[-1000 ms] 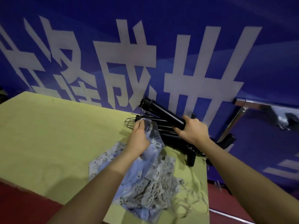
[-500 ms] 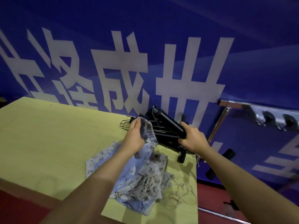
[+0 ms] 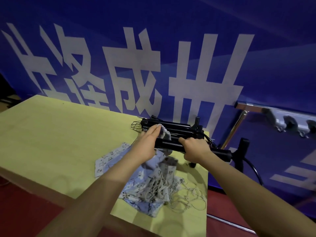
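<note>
Where the bench (image 3: 51,134) meets the blue banner (image 3: 171,48) at its far right corner, a folded black rack (image 3: 172,125) is seen lying on its side. Its tubes run roughly along the far edge, and one end is carried out past the right edge. The nearest tube is clenched by the right grip (image 3: 195,147) — fingers wrapped over the top. The left grip (image 3: 146,145) is laid with straight fingers over a bunched end of the patterned cloth (image 3: 150,183), which is held against the tubes. The thumb is hidden, so whether the cloth is pinched cannot be told. The rest of the cloth is draped down onto the bench near the right edge — loose pale cords (image 3: 189,197) are tangled just beside it, toward the near right corner.
</note>
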Available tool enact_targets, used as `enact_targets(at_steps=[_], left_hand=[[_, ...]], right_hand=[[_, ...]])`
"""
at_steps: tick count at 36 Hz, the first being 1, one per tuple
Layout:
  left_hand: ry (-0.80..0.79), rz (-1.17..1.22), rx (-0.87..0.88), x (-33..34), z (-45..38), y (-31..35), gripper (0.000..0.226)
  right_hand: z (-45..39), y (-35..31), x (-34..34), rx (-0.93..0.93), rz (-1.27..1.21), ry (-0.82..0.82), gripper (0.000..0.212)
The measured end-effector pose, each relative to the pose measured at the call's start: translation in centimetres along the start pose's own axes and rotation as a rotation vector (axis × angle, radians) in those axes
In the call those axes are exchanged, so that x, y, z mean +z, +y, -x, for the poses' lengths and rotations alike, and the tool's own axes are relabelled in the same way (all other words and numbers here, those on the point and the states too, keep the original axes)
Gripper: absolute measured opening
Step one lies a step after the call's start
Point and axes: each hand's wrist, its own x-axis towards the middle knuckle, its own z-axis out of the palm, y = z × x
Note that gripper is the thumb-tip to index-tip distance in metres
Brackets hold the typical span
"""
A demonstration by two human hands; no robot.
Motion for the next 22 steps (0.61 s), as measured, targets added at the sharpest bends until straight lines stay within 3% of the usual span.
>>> enact_targets(at_steps=[4,8,12,14,17,20,22], left_hand=[[0.002,-0.072,0.038,-0.2,0.1,0.6,0.086],[0.014,-0.274,0.065,0.8,0.2,1.0,0.081],[0.045,-0.389,0.106,2.2,0.2,0.8,0.079],[0.077,-0.403,0.113,2.7,0.0,0.7,0.067],[0.119,-0.410,0.069,3.1,-0.5,0.7,0.039],[0.139,-0.370,0.029,3.5,-1.2,0.5,0.032],[0.147,-0.326,-0.011,3.8,-1.7,0.0,0.033]], right_hand=[[-0.3,-1.0,0.1,-0.057,0.126,0.002,0.033],[-0.6,-1.8,-0.2,-0.124,0.185,0.049,0.032],[-0.9,-2.5,-0.6,-0.236,0.226,0.259,0.041],[-1.3,-2.6,-0.6,-0.245,0.214,0.307,0.047],[-1.6,-2.6,-0.5,-0.256,0.249,0.339,0.042],[-2.3,-2.2,-0.3,-0.261,0.260,0.461,0.033],[-2.7,-1.9,0.0,-0.288,0.220,0.564,0.037]])
